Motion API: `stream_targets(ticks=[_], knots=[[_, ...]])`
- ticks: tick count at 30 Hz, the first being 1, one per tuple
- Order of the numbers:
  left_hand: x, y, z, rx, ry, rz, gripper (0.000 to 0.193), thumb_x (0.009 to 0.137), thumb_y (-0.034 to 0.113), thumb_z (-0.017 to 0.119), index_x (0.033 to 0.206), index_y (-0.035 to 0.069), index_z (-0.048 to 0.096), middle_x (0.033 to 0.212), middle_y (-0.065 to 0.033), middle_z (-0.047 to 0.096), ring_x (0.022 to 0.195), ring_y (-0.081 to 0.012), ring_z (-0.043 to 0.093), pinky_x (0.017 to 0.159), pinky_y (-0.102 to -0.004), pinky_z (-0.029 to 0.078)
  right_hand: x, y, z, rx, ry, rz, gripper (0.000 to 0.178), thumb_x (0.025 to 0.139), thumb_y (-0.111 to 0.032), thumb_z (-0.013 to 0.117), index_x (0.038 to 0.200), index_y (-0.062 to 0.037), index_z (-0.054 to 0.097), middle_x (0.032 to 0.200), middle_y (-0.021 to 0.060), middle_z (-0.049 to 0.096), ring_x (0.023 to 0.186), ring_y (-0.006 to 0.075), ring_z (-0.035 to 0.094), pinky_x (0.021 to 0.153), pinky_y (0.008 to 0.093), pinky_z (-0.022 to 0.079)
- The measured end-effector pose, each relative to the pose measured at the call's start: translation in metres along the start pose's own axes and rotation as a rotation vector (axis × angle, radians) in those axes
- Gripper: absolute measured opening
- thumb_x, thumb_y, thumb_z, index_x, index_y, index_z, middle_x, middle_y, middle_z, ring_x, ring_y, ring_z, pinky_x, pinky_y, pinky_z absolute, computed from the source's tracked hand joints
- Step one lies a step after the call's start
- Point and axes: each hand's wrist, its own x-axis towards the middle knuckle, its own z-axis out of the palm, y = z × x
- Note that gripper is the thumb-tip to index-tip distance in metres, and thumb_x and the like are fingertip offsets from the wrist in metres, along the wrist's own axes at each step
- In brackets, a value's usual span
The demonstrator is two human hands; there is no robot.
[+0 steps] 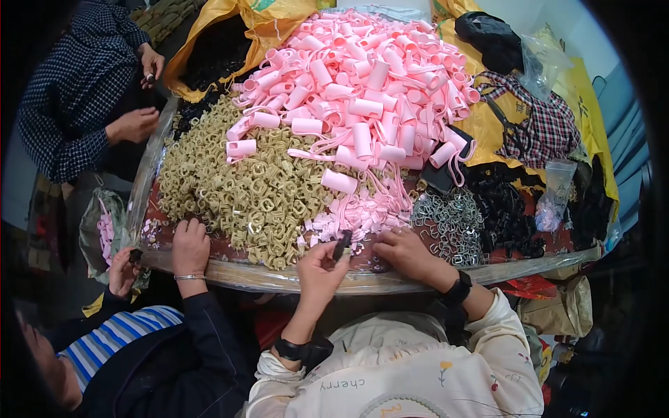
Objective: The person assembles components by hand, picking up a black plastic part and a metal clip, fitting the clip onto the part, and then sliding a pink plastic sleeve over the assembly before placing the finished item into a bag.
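My left hand (319, 274) is raised over the table's near edge, thumb and fingers pinched on a small black plastic piece (341, 245). A khaki bit shows at the lower end of that piece. My right hand (408, 255) rests at the near edge with its fingers curled down beside a heap of small light-pink plastic pieces (362, 214); what its fingertips hold, if anything, is hidden. To the left of my hands spreads a big pile of khaki plastic buckle parts (261, 198). Metal D-shaped rings (449, 226) lie right of my right hand.
Pink cylindrical holders with straps (366, 104) form a tall mound at the back. Black parts (498, 209) and a clear bag (555, 191) lie to the right. A co-worker's hand (190, 245) is at the edge on my left; another person's hands (134, 125) are at the far left.
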Motion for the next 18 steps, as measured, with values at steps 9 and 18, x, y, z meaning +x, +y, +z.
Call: stream_targets(ticks=[9, 18], knots=[[0.009, -0.025, 0.008, -0.260, -0.084, -0.170, 0.026, 0.072, -0.001, 0.060, 0.098, -0.005, 0.054, 0.084, -0.0086, 0.059, 0.070, -0.0102, 0.056, 0.061, -0.0222, 0.047, 0.008, -0.017, -0.016, 0.205, -0.121, 0.149, 0.013, 0.071, -0.009, 0.054, 0.082, -0.0056, 0.048, 0.073, 0.0093, 0.050, 0.066, 0.0270, 0.052, 0.056, 0.0351, 0.041], [0.001, 0.000, 0.006, -0.768, -0.278, -0.446, 0.022, 0.077, -0.001, 0.055, 0.098, -0.004, 0.054, 0.088, -0.0103, 0.059, 0.074, -0.0159, 0.060, 0.065, -0.0246, 0.052, 0.019, -0.043, -0.045, 0.682, 0.048, 0.426, 0.019, 0.070, -0.009, 0.062, 0.080, -0.0036, 0.047, 0.064, 0.0093, 0.049, 0.057, 0.0240, 0.052, 0.049, 0.0301, 0.039]])
